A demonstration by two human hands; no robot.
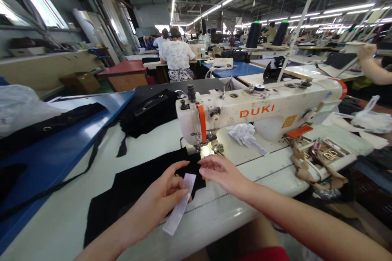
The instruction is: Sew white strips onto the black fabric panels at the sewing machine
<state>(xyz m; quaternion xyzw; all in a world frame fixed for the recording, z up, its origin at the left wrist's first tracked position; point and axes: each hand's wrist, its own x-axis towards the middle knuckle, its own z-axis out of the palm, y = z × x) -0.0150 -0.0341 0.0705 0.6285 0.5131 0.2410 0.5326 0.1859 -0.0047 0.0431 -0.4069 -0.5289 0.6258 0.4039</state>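
Sewing hall, white worktop point(61, 220): left hand point(162, 200) pinches a white label strip point(180, 208) over black fabric point(128, 189), right hand point(222, 173) spread loose.

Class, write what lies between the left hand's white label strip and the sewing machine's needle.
Head view: black fabric lies flat on the table between the white label strip and the sewing machine needle.

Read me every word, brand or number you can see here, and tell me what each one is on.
"DUKI", orange letters on the sewing machine.
Too small to read: the yellow sticker on its arm.
No legible print: the white label strip in the left hand.
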